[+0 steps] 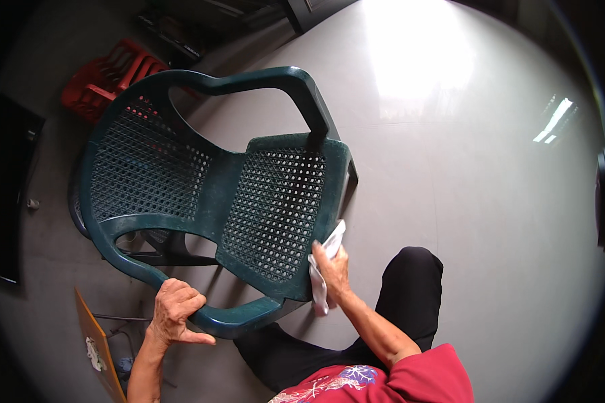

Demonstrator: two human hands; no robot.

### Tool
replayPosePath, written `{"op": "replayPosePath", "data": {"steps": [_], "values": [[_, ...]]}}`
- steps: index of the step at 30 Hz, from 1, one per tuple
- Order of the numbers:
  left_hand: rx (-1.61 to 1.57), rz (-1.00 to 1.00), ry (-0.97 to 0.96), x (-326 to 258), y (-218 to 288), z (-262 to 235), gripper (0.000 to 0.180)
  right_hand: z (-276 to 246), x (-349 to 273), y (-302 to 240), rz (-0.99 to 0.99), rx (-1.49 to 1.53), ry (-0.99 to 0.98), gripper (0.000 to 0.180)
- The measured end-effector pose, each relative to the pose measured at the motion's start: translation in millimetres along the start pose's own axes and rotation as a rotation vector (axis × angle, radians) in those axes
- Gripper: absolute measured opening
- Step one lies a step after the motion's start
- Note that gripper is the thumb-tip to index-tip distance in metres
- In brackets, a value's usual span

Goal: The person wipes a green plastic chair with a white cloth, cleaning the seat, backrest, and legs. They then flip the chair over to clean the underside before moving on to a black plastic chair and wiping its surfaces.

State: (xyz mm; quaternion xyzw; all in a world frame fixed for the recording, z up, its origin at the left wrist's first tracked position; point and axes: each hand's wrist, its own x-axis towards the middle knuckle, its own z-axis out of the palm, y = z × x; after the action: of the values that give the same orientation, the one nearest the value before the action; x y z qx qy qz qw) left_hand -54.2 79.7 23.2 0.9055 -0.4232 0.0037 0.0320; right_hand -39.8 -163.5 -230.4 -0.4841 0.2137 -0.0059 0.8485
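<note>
A dark green plastic armchair with a woven-pattern seat and back stands before me, its back toward the left. My left hand is closed over the near armrest, the thumb stretched out along it. At the seat's right-hand edge, my right hand presses a white cloth against the rim. Part of the cloth sticks out above the fingers and part hangs below them.
Red plastic chairs are at the far left. Behind the armchair's back shows another dark chair. A wooden board stands at lower left, a black screen at the left rim. Grey floor stretches to the right, with bright light reflections.
</note>
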Motion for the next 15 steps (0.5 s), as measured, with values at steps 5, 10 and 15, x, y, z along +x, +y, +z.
{"op": "replayPosePath", "data": {"steps": [5, 10, 15], "values": [[-0.024, -0.035, 0.043, -3, -2, 13, 0.073, 1, 92, -44, -0.161, -0.180, 0.199, 0.057], [-0.036, -0.064, 0.120, 3, -1, 17, 0.066, -5, 166, -76, -0.140, -0.302, 0.198, 0.070], [0.017, -0.148, 0.025, -21, -24, -1, 0.062, -6, 112, -56, -0.193, -0.140, 0.169, 0.057]]}}
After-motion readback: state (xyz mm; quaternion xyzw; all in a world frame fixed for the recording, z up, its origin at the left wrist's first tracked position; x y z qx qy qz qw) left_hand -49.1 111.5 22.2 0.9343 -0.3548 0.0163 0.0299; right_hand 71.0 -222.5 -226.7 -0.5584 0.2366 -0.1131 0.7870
